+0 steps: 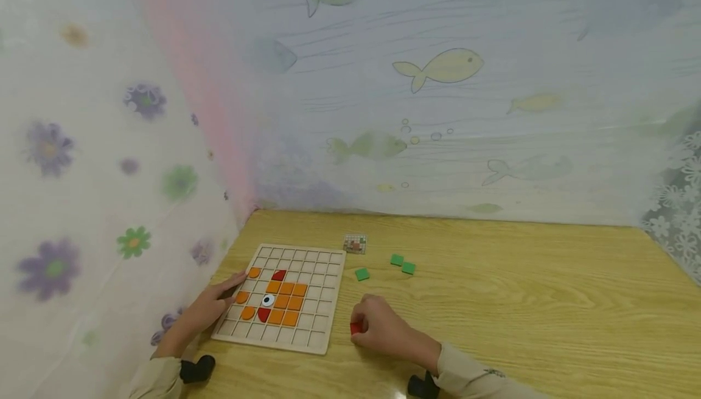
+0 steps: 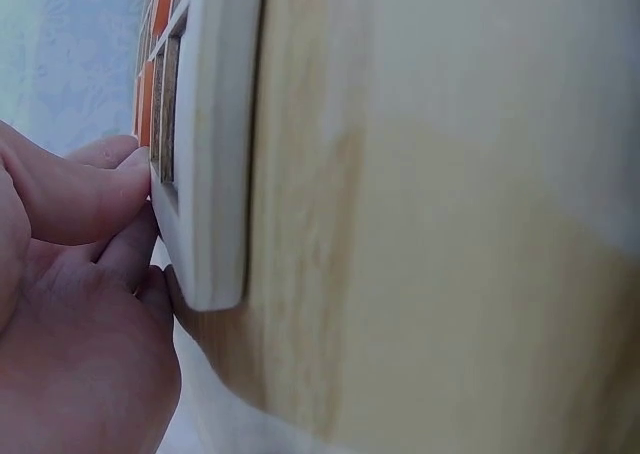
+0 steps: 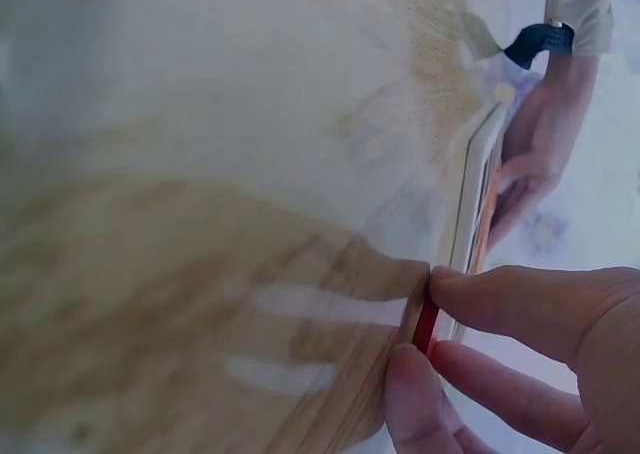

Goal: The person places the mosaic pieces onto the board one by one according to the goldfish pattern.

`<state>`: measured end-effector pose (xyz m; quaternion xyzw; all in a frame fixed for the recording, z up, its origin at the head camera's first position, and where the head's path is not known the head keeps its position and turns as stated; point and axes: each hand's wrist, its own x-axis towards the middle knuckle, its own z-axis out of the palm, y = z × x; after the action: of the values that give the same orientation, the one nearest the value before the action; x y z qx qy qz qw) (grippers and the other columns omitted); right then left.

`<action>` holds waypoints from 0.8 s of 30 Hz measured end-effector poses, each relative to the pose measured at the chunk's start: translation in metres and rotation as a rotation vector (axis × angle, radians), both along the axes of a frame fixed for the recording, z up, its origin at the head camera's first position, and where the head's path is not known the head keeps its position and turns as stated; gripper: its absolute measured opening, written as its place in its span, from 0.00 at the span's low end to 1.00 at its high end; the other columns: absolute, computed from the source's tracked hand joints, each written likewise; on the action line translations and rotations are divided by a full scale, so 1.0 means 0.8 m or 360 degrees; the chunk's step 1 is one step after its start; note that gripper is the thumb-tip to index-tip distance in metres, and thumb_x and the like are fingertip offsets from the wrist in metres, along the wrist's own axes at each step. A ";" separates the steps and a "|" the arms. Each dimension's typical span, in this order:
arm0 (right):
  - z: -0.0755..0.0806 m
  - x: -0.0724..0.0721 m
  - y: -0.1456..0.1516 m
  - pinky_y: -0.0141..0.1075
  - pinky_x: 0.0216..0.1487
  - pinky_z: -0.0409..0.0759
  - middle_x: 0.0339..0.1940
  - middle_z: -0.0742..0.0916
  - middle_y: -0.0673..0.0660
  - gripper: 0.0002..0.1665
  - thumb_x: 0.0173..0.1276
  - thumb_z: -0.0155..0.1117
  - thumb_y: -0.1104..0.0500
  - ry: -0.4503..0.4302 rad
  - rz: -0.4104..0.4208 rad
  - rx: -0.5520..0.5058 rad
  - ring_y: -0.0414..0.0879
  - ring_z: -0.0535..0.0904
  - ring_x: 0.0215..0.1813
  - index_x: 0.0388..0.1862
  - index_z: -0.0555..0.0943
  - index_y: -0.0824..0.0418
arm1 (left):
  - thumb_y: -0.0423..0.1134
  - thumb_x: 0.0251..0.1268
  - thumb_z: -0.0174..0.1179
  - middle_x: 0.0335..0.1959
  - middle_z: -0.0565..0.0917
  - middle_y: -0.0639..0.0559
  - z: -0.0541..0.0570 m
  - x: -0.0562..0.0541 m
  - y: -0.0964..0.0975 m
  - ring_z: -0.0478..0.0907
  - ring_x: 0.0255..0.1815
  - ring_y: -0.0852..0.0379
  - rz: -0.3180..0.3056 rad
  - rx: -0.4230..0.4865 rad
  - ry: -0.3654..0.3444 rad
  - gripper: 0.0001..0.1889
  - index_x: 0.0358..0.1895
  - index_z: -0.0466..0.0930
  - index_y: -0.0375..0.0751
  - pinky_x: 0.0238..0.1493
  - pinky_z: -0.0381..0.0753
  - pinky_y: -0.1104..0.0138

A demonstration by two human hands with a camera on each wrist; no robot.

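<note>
A pale wooden grid board (image 1: 314,323) lies on the left part of the table, with orange square tiles (image 1: 290,318), orange round tiles (image 1: 248,313), red curved tiles (image 1: 279,275) and an eye tile (image 1: 267,300) on it. My left hand (image 1: 207,309) rests at the board's left edge, its fingertips touching the rim; the left wrist view shows this hand (image 2: 85,244) against the board's side (image 2: 215,174). Right of the board, my right hand (image 1: 380,326) pinches a small red tile (image 3: 427,324) between thumb and fingers, close to the tabletop. Fingers cover much of the tile's shape.
Several green square tiles (image 1: 362,274) lie beyond my right hand. A small patterned picture card (image 1: 355,243) is by the board's far right corner. Fabric walls with fish and flowers (image 1: 134,242) border the wooden table (image 1: 520,301) at the back and left.
</note>
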<state>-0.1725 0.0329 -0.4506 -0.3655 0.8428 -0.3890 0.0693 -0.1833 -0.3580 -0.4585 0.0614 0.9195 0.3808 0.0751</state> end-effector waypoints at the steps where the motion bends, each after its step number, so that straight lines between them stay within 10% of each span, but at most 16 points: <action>1: 0.001 0.000 -0.001 0.25 0.28 0.72 0.24 0.77 0.49 0.05 0.51 0.72 0.66 0.0005 0.0001 -0.0001 0.35 0.69 0.27 0.25 0.83 0.63 | 0.26 0.66 0.47 0.73 0.53 0.34 0.000 0.000 0.000 0.44 0.73 0.33 0.0000 0.0001 0.0007 0.29 0.72 0.58 0.37 0.66 0.46 0.39; 24: -0.001 -0.001 -0.017 0.25 0.26 0.70 0.25 0.75 0.46 0.06 0.48 0.69 0.65 0.0013 0.0021 0.0143 0.35 0.66 0.28 0.23 0.79 0.58 | 0.26 0.66 0.46 0.73 0.53 0.34 -0.003 -0.001 -0.002 0.45 0.73 0.33 -0.0012 0.0003 0.0029 0.29 0.72 0.58 0.36 0.66 0.46 0.39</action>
<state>-0.1730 0.0190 -0.4512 -0.3690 0.8573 -0.3488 0.0848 -0.1841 -0.3595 -0.4609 0.0683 0.9196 0.3807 0.0682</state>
